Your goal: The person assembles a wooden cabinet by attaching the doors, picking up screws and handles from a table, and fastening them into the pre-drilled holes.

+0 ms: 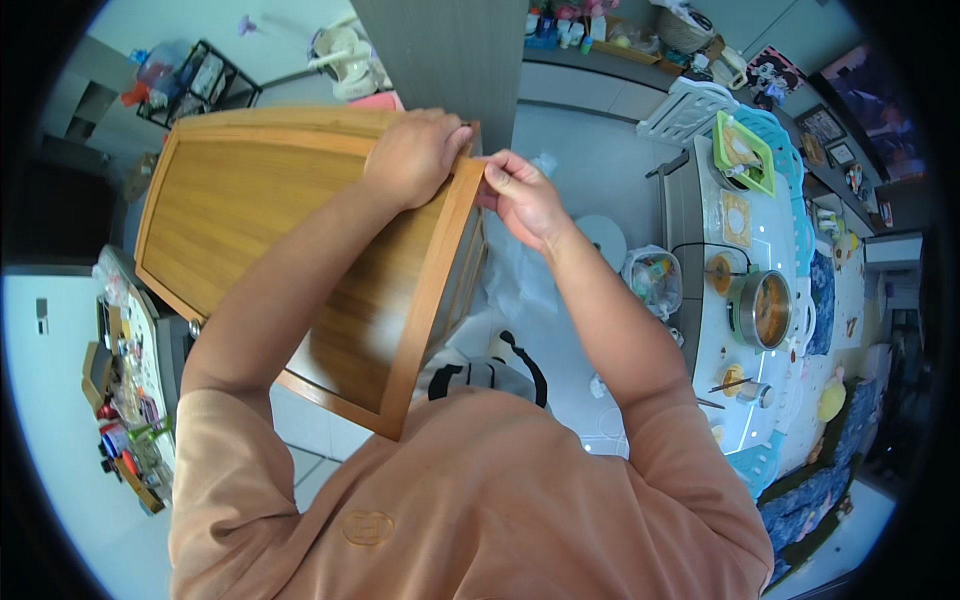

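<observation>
A large wooden cabinet door (330, 280), with a lighter raised frame around a brown panel, stands tilted in front of my body. A small round metal knob (195, 327) sits at its left edge. My left hand (415, 155) lies across the far right part of the frame, its fingers curled over the edge. Just right of it, my right hand (522, 200) pinches the same frame near the far corner, with the thumb on the side facing me. What the left fingertips touch behind the edge is hidden.
Rightward, a long table (690, 215) carries a steel pot (770, 310), a green tray (745, 155) and several dishes. A bin with a clear bag (652, 283) stands beside it. A grey pillar (440, 60) rises beyond the door; a cluttered counter (150, 385) is at left.
</observation>
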A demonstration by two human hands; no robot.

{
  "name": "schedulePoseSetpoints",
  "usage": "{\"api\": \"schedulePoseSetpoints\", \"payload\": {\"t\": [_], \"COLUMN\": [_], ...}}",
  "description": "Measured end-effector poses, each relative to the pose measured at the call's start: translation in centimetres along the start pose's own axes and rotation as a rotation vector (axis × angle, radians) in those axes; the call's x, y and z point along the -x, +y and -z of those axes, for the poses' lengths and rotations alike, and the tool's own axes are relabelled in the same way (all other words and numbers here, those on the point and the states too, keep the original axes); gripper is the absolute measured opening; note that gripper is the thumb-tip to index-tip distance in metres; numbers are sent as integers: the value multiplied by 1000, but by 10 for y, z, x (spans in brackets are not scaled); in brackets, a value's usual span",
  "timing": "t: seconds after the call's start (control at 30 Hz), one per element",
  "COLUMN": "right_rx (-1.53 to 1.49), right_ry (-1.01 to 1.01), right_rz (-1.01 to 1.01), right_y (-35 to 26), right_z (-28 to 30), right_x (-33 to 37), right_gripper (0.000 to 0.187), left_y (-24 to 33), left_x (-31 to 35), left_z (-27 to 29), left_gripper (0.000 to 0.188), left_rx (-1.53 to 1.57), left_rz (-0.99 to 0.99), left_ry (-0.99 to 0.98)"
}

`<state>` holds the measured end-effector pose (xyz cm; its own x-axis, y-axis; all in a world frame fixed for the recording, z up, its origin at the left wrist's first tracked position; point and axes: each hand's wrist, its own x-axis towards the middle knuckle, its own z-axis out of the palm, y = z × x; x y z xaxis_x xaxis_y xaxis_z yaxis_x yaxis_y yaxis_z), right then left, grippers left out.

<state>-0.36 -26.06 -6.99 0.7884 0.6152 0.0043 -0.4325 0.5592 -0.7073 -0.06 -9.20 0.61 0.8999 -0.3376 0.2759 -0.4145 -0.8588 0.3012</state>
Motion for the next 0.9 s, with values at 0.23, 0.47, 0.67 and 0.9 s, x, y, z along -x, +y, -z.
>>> {"api": "schedulePoseSetpoints", "payload": {"t": [0.23, 0.47, 0.67, 0.9], "right_rx": [26, 471, 1254, 1385], "right_ry": [199, 472, 162, -75], "right_rz": [4, 218, 880, 839], "right_y": [-4, -17, -38, -1], "right_z": [-3, -19, -97, -177], "right_x": [16, 26, 14, -14], "right_gripper": [49, 32, 11, 15], "left_y": [-5, -17, 22, 16], "left_x": [-2, 6, 54, 121], "left_z": [-3, 7, 46, 101], "left_gripper": [24, 34, 45, 50], "left_rx": [54, 634, 1764, 1769], "left_rz": [20, 387, 648, 488], "left_ry": [-19, 296, 209, 398]}}
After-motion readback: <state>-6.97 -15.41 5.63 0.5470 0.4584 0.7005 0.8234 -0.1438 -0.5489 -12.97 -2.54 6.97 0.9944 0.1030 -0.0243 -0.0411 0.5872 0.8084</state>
